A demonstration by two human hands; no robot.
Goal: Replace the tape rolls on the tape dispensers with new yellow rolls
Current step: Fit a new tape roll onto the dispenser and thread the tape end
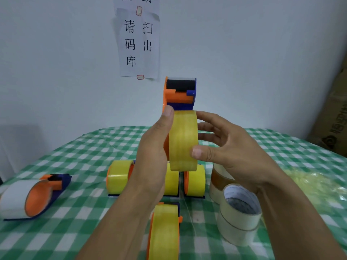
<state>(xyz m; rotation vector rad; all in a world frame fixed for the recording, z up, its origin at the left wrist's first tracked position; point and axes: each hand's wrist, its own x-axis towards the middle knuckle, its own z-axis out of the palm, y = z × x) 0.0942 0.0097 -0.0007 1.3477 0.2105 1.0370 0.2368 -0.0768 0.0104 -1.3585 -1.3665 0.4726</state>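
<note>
At left the white-roll dispenser (32,197) lies unswapped. The left hand (152,158) wraps round the raised dispenser (180,92) mid-scene to steady it, so the right hand (229,147), pinching the yellow roll (184,141), can probably seat it. White rolls (238,212) stacked right.

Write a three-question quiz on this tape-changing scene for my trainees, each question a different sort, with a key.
1. True or false: the lying dispenser at the left of the table carries yellow tape.
2. Choose: the right hand pinches A) the yellow roll, B) a white roll, C) the paper sign.
3. Fill in: the left hand holds the raised dispenser; the pale rolls are stacked on the table's ___ side.
Key: 1 false; 2 A; 3 right.
</note>
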